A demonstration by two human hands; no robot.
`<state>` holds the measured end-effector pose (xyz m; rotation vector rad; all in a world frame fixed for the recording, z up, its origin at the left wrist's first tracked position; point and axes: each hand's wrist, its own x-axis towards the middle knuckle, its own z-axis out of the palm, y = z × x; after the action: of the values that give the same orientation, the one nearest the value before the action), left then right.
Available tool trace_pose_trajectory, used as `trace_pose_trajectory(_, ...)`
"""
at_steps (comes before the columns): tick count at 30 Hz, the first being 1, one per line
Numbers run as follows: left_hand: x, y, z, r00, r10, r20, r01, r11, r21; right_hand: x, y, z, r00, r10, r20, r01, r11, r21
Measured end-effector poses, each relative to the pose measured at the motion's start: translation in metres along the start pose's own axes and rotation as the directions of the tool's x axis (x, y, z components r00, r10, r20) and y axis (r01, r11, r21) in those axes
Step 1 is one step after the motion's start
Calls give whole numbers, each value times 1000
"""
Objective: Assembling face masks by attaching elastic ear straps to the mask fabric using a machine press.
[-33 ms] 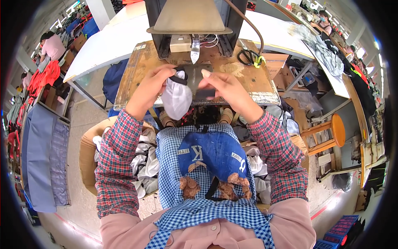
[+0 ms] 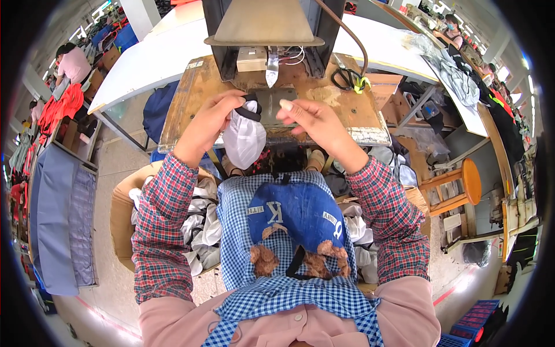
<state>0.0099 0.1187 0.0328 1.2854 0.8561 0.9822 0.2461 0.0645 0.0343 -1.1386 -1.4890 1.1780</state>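
My left hand [image 2: 217, 118] is closed on the black band of a small white fabric pouch [image 2: 244, 143]. The pouch hangs below my fingers in front of the worn wooden table's [image 2: 191, 110] front edge. To its right, my right hand [image 2: 312, 120] is raised over the table edge, fingers loosely bent and apart, with nothing visible in them. Just beyond both hands, a pointed metal tip [image 2: 272, 75] sticks down from the machine [image 2: 266, 26] above a dark metal plate [image 2: 280, 95] on the tabletop.
Black-handled scissors [image 2: 345, 79] with a yellow-green tie lie at the table's right. Cardboard boxes [image 2: 122, 222] of white and black fabric pieces flank my lap, which a blue checked apron [image 2: 237, 231] covers. A wooden stool [image 2: 471, 182] stands right. Other people work farther back.
A dark strip seen by my right fingers earlier no longer shows there. The pouch has swung slightly and its black band shows more clearly. Both hands stay in nearly the same place.
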Motion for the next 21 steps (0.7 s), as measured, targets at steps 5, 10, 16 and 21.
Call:
trace_pose_trajectory(5, -12, 6, 6, 974, -70, 214, 50, 994, 97, -7, 8, 19, 948, -315, -39, 309, 944, -117)
trace_pose_trajectory(10, -11, 4, 11, 978, -5, 207, -60, 949, 309, -7, 8, 22, 949, -314, -14, 296, 906, -304)
trace_pose_trajectory(16, -5, 2, 9, 982, 22, 188, -97, 912, 399, -1, 11, 24, 902, -423, -83, 377, 868, -323)
trace_pose_trajectory(21, -4, 5, 13, 992, 19, 125, -72, 898, 435, 11, 22, 14, 933, -320, -162, 325, 946, 2)
